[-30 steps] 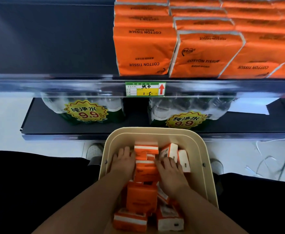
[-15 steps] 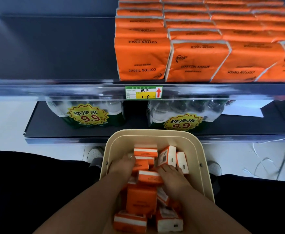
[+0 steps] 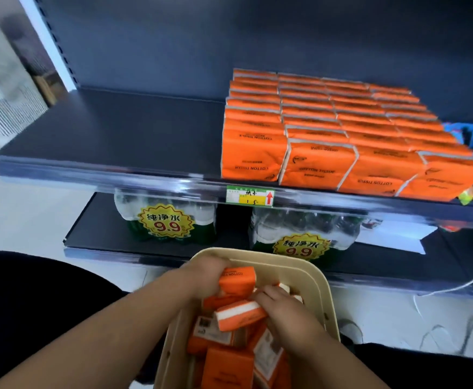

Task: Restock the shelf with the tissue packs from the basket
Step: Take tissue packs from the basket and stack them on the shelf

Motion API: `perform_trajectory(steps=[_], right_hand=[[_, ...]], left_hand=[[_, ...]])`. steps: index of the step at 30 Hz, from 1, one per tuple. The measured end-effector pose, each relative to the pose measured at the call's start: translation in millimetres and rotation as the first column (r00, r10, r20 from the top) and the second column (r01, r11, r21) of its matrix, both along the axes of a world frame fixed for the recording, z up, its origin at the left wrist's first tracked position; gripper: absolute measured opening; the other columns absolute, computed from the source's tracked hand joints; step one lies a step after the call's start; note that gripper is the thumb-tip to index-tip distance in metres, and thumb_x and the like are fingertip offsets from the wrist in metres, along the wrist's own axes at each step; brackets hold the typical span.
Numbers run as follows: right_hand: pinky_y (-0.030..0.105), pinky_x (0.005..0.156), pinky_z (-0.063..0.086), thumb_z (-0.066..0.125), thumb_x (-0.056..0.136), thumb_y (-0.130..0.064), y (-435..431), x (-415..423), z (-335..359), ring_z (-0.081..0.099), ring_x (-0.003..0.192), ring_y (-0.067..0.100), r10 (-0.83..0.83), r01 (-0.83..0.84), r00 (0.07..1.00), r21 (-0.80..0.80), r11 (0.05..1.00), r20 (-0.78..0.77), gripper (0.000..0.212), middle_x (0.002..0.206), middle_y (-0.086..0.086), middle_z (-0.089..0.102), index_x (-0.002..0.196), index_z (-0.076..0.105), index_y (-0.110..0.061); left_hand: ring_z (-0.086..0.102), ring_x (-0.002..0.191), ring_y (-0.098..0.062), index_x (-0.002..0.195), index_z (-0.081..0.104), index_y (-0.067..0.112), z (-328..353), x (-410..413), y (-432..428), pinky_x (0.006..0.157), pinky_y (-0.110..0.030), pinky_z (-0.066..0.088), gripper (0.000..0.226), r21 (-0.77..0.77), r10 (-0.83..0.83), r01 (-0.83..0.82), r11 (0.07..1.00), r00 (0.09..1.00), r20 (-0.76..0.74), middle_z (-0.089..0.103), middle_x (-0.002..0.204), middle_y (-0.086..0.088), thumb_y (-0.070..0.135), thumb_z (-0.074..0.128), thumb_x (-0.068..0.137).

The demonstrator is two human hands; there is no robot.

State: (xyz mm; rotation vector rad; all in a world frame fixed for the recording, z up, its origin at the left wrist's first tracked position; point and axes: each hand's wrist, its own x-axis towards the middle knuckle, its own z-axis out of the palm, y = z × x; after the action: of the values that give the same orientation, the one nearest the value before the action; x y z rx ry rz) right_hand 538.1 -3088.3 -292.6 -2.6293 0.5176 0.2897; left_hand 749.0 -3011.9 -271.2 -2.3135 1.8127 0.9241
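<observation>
A: Your left hand [image 3: 210, 272] is closed around one tissue pack [image 3: 238, 280] and holds it just above the pile, at the far end of the basket [image 3: 323, 293].

B: Your right hand [image 3: 283, 307] grips a second pack [image 3: 240, 315]. It is just under the first one and touches the loose packs [image 3: 226, 360] below.

A: The first pack lies with its long axis across you, left to right, with a narrow printed side up. The second pack also runs left to right, but its right end is tilted up and its white stripe faces you.

B: The risk, I think, is that the two packs are so close. If you pull both at once, one can catch the other, or drag a loose pack over the rim.

A: The wrapping also looks smooth. A grip with fingertips only may slip on the way up.

B: On the shelf [image 3: 111, 136] the stocked rows [image 3: 327, 127] stand at the right, and dark board shows to their left. Turn each pack to match those rows, otherwise a new row may lean and fall.
</observation>
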Motion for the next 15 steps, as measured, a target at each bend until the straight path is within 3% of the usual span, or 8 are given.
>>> perform_trajectory(steps=[3, 8, 11, 15], right_hand=[[0.03, 0.107, 0.035, 0.047, 0.086, -0.017, -1.9, 7.8, 33.5, 0.037, 0.128, 0.012, -0.002, 0.001, 0.996, 0.01, 1.0, 0.089, 0.056, 0.135, -0.013, 0.04, 0.139, 0.041, -0.037], [0.007, 0.095, 0.025, 0.052, 0.093, -0.026, -2.5, 23.0, 96.1, 0.032, 0.124, -0.005, 0.063, -0.039, 0.96, -0.094, 0.995, 0.272, 0.05, 0.132, -0.029, 0.035, 0.138, 0.038, -0.043], [0.017, 0.101, 0.034, 0.058, 0.092, -0.024, -6.8, 38.9, 134.4, 0.035, 0.117, -0.009, 0.081, -0.041, 0.935, -0.121, 0.992, 0.346, 0.048, 0.121, -0.031, 0.035, 0.133, 0.042, -0.042], [0.025, 0.099, 0.04, 0.069, 0.083, -0.019, -16.5, 68.6, 184.4, 0.044, 0.117, 0.004, 0.147, -0.04, 0.858, -0.221, 0.975, 0.492, 0.047, 0.123, -0.018, 0.046, 0.125, 0.052, -0.032]], left_hand=[[0.055, 0.113, -0.026, 0.129, 0.05, 0.021, 43.7, 15.6, 6.8, 0.093, -0.032, 0.044, 0.051, -0.067, -0.008, 0.01, 0.998, 1.0, 0.028, 0.056, 0.123, -0.007, 0.033, 0.068, 0.083], [0.056, 0.101, -0.019, 0.112, 0.056, 0.021, 124.6, 36.0, 23.4, 0.084, -0.029, 0.044, 0.03, -0.189, -0.071, 0.074, 0.979, 0.997, 0.025, 0.057, 0.11, -0.001, 0.028, 0.065, 0.084], [0.056, 0.098, -0.019, 0.11, 0.059, 0.018, 169.6, 45.9, 27.2, 0.083, -0.029, 0.044, 0.03, -0.278, -0.075, 0.08, 0.957, 0.997, 0.028, 0.06, 0.107, -0.002, 0.02, 0.065, 0.081], [0.06, 0.095, -0.014, 0.113, 0.062, 0.024, 232.0, 75.8, 33.3, 0.086, -0.031, 0.048, 0.04, -0.358, 0.012, -0.027, 0.933, 0.999, -0.043, 0.063, 0.106, 0.003, 0.016, 0.073, 0.075]])
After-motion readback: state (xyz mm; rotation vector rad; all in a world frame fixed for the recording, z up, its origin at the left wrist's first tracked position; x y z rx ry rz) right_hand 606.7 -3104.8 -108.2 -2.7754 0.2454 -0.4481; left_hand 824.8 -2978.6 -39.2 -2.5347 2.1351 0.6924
